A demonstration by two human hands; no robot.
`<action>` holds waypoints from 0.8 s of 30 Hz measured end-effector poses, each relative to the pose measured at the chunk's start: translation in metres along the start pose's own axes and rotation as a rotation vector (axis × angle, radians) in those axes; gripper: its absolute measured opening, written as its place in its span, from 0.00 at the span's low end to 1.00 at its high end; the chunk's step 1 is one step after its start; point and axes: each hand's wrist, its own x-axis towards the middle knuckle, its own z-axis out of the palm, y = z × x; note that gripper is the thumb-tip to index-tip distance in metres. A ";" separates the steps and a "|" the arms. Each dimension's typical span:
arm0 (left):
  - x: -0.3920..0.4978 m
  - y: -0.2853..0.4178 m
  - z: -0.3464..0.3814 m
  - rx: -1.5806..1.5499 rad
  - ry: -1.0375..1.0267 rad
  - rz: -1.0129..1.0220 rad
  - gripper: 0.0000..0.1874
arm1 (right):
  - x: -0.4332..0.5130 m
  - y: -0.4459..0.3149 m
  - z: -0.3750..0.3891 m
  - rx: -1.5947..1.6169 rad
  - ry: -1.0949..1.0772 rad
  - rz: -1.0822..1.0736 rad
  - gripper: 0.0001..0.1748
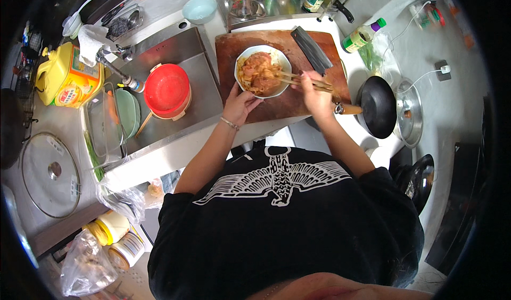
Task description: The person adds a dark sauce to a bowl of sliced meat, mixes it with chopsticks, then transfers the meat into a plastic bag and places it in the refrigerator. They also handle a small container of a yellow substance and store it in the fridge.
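A white bowl (pixel 286 63) of raw-looking, sauce-coated meat (pixel 259 73) rests on a wooden cutting board (pixel 275 110). My left hand (pixel 239 105) grips the bowl's near left rim, with a bracelet at the wrist. In my right hand (pixel 317 96) is a pair of wooden chopsticks (pixel 295 77), their tips in the meat at the bowl's right side. A cleaver (pixel 312 50) lies flat on the board's far right part, beyond my right hand. The pan's wooden handle (pixel 350 109) reaches close to my right wrist.
Left of the board, a steel sink (pixel 201 84) holds a red basin (pixel 167 89) and a pale green bowl (pixel 127 112). A black pan (pixel 378 107) stands at the right beside a glass lid (pixel 410 112). A green-capped bottle (pixel 361 36) stands behind it, and a yellow oil jug (pixel 72 76) far left.
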 end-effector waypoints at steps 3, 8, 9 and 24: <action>0.001 0.002 -0.001 0.021 -0.028 -0.009 0.35 | 0.008 -0.004 0.007 0.078 -0.039 0.043 0.10; 0.001 0.002 -0.002 0.015 -0.037 -0.016 0.33 | 0.037 -0.026 -0.019 -0.082 -0.029 -0.085 0.12; 0.000 0.002 -0.003 0.011 -0.039 -0.019 0.33 | 0.044 -0.026 -0.017 -0.094 -0.075 -0.187 0.12; 0.007 0.020 -0.007 0.109 -0.030 -0.088 0.29 | 0.083 -0.035 -0.022 -0.512 -0.655 -0.180 0.10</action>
